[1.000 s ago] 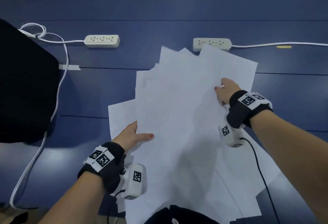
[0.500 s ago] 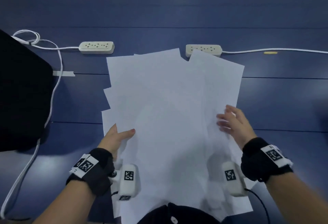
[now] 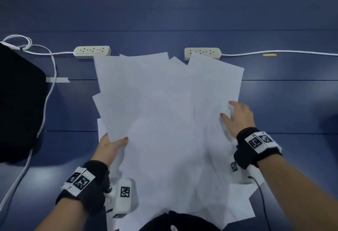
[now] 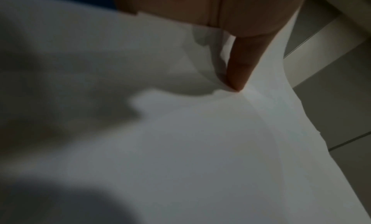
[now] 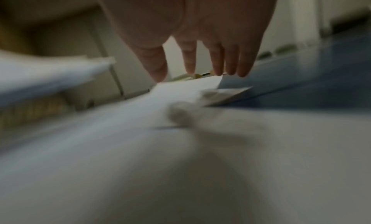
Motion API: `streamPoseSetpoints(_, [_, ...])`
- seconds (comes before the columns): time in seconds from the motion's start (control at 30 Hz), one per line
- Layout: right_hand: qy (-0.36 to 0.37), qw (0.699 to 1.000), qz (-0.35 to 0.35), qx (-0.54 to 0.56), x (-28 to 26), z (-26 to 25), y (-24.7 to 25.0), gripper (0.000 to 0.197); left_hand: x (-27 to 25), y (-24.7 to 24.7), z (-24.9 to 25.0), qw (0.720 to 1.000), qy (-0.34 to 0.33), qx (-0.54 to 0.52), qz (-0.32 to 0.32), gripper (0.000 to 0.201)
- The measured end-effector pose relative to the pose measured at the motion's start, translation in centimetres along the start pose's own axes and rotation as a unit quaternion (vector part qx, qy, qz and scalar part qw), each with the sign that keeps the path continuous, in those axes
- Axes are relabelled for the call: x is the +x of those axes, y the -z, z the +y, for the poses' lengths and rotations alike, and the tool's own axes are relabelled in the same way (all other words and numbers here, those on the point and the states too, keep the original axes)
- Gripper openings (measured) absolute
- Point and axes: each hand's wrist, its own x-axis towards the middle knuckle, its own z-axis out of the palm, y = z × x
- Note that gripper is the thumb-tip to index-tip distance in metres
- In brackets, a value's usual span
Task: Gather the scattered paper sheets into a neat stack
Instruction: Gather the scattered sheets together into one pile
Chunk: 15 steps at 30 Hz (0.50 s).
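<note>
Blue table (image 3: 274,102) bears paper sheets (image 3: 164,121), power strips (image 3: 92,52).

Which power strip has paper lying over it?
The right power strip: a sheet corner of the paper sheets overlaps its front edge. The left power strip shows in full, just beyond the sheets' far left corner.
</note>
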Motion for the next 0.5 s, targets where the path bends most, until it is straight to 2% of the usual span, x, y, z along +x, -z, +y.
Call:
streamPoseSetpoints(0.07, [0.004, 0.989, -0.055, -0.136, 0.8, 1.2, -0.1, 0.067, 0.0, 0.7, -0.4, 1.0, 0.002, -0.003, 0.01, 0.019])
streamPoseSetpoints(0.13, [0.028, 0.97, -0.115, -0.212, 0.6, 1.6, -0.7, 0.07, 0.2, 0.9, -0.6, 1.0, 0.006, 0.0, 0.01, 0.025])
streamPoseSetpoints(0.33, [0.148, 0.936, -0.191, -0.257, -2.5, 1.5, -1.8, 0.082, 1.8, -1.2, 0.4, 1.0, 0.01, -0.013, -0.01, 0.024])
streamPoseSetpoints(0.4, [0.146, 0.95, -0.192, -0.196, -3.1, 1.6, -1.3, 0.084, 2.4, -1.7, 0.8, 1.0, 0.015, -0.016, -0.021, 0.03])
streamPoseSetpoints(0.5, [0.037, 0.995, -0.091, -0.032, -3.2, 1.1, 0.2, 0.069, 3.0, -1.6, 1.1, 0.999, 0.013, -0.03, -0.014, 0.039])
